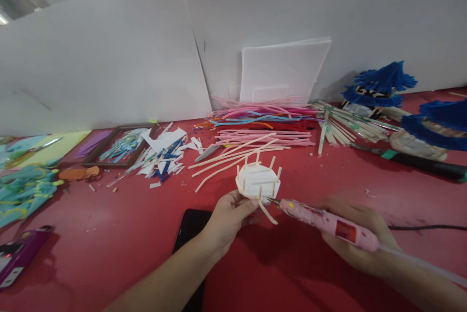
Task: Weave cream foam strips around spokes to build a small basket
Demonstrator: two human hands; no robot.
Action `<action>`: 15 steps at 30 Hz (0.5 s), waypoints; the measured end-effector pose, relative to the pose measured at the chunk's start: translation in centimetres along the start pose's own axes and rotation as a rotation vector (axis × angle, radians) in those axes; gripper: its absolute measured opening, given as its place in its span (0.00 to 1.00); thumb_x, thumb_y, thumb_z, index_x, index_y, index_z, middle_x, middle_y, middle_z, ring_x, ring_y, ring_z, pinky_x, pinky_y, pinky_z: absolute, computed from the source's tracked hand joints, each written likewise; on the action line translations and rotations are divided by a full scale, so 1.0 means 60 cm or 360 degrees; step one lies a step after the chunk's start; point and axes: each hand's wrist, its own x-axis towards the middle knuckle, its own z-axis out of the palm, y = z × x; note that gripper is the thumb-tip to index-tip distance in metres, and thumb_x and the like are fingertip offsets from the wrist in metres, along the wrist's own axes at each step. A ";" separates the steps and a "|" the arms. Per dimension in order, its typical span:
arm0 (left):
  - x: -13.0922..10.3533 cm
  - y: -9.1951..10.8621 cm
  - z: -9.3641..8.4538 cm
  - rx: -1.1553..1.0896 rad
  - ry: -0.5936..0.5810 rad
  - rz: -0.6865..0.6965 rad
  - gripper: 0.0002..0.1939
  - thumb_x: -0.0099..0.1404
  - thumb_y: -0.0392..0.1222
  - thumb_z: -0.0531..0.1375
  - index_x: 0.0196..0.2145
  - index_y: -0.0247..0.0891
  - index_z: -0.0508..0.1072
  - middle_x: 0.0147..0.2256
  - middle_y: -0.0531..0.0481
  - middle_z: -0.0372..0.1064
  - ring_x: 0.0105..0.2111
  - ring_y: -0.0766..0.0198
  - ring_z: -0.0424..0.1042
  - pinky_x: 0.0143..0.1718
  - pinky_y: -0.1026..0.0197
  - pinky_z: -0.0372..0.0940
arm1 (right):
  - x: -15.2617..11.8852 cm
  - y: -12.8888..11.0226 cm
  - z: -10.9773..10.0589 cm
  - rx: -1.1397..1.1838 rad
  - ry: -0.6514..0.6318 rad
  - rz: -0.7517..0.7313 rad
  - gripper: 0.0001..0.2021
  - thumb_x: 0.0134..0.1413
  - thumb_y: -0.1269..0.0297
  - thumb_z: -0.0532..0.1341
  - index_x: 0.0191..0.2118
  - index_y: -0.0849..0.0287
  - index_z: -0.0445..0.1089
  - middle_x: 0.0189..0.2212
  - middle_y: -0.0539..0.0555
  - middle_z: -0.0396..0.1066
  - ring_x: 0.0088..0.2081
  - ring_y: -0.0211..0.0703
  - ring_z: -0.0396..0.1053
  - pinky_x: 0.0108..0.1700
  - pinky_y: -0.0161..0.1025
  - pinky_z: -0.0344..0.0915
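Where things sit: clock hours are counted from the white plate, with 12 at the far wall.
White plate: The small white plate (257, 181) has many sides and is up off the red worktop (146, 239). Short cream sticks stand up around its edge. One bendy cream strip (269, 212) hangs down from the near edge.
Left hand: The left hand (226, 217) is at 7 o'clock. Its grip is narrow, pinching the near edge with the thumb on top.
Right hand: The right hand (346, 253) is at 4 o'clock. Its grip is closed around a pink glue gun (330, 224), and the metal tip points at the near edge, close to the left thumb. I cannot tell if the tip touches.
Phone: The black phone (191, 227) lies at 8 o'clock, partly under the left arm.
Strips: Loose cream strips (228, 157) lie at 11. Pink strips (266, 137) are at 12, with white sheets (282, 71) leaning on the wall behind.
Sticks: Pale sticks (339, 127) lie in bunches at 2.
Blue tops: Two little things with fluffy blue tops (386, 81) stand farther out, between 2 and 3.
Scraps: White and blue bits (164, 151) are heaped at 10. Past them is a brown tray (87, 160).
Purple box: A purple box (27, 255) sits far off, between 8 and 9.
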 end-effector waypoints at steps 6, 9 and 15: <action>0.000 0.001 0.001 0.0006 0.0015 -0.0003 0.29 0.31 0.50 0.81 0.31 0.34 0.80 0.32 0.47 0.80 0.29 0.68 0.75 0.29 0.68 0.71 | -0.004 -0.002 0.001 -0.0001 0.0003 0.0014 0.08 0.54 0.73 0.55 0.35 0.51 0.65 0.21 0.44 0.68 0.16 0.33 0.60 0.19 0.34 0.56; 0.001 0.002 0.001 0.0019 0.0014 0.0007 0.29 0.31 0.50 0.81 0.31 0.34 0.80 0.32 0.47 0.80 0.29 0.68 0.75 0.29 0.67 0.70 | -0.005 -0.007 0.002 -0.0001 0.0008 0.0047 0.08 0.54 0.72 0.54 0.33 0.51 0.65 0.21 0.44 0.67 0.16 0.34 0.59 0.19 0.35 0.55; 0.002 0.000 -0.002 0.0051 0.0032 0.0084 0.26 0.38 0.49 0.80 0.34 0.34 0.80 0.33 0.46 0.79 0.31 0.67 0.74 0.32 0.66 0.70 | -0.005 -0.013 0.005 -0.0011 0.0030 0.0188 0.08 0.55 0.71 0.53 0.32 0.51 0.66 0.20 0.45 0.63 0.17 0.36 0.57 0.21 0.37 0.54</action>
